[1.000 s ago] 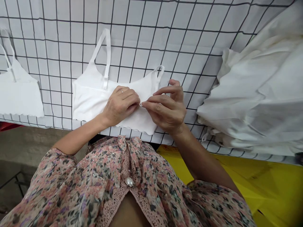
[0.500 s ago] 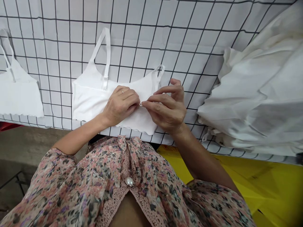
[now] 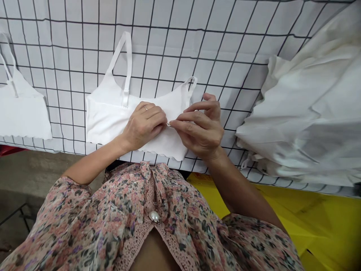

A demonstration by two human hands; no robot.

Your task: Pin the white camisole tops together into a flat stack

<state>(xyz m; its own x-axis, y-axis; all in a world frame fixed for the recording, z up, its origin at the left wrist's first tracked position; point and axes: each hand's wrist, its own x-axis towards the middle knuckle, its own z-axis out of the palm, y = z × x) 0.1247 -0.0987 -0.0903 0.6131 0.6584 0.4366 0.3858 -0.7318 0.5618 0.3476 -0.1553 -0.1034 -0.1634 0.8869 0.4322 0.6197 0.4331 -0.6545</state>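
Observation:
A white bra [image 3: 103, 118] with a scalloped lower edge lies on the grid-patterned cloth in front of me. Its left strap [image 3: 128, 64] stands up in a loop with a slider on it; the right strap [image 3: 192, 84] makes a short loop near my right fingers. Over the middle of the bra, my left hand [image 3: 146, 120] is closed, its fingertips hidden. My right hand [image 3: 201, 126] pinches a small white looped piece [image 3: 168, 124] between thumb and index finger, the other fingers raised. The two hands nearly meet at this piece.
Another white bra [image 3: 24, 111] lies at the far left. A large heap of white garments [image 3: 307, 120] rests on the right. The white cloth with black grid lines [image 3: 169, 41] covers the table. Something yellow [image 3: 324, 226] sits below its right edge.
Almost nothing differs. My right hand has shifted very slightly to the right, and both hands keep the same pose over the bra.

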